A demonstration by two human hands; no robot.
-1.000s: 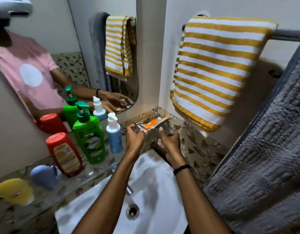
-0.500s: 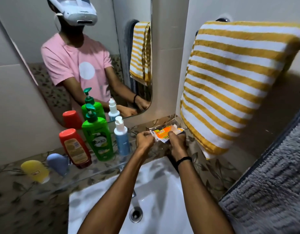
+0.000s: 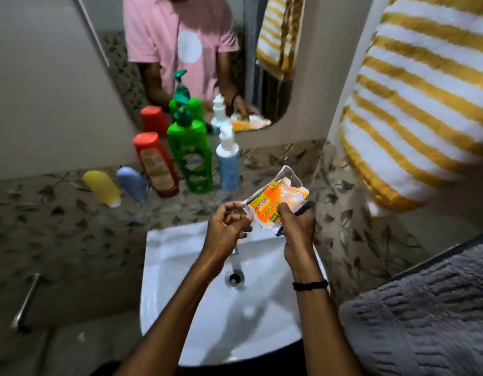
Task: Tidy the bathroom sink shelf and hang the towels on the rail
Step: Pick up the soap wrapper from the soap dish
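Note:
Both hands hold an orange and white scrub pad packet [image 3: 275, 202] above the back of the white sink [image 3: 197, 316]. My left hand [image 3: 229, 226] pinches its left edge. My right hand [image 3: 297, 226] grips its lower right side. On the glass shelf [image 3: 131, 210] stand a blue pump bottle [image 3: 228, 164], a green pump bottle [image 3: 190, 156] and a red bottle [image 3: 156, 165]. A blue bottle [image 3: 131, 183] and a yellow bottle [image 3: 103, 187] sit left of them. A yellow-and-white striped towel [image 3: 414, 109] hangs at the right, a grey towel [image 3: 430, 313] below it.
A mirror [image 3: 180, 50] on the wall behind the shelf reflects the person, the bottles and the towels. Leaf-patterned tiles run along the wall. A metal tap handle [image 3: 28, 299] sticks out at the lower left. The sink drain [image 3: 234, 278] lies under my forearms.
The view has tilted downward, showing more of the sink. My hands have drawn the packet back from the shelf corner toward me, and it now stands more upright between my fingers.

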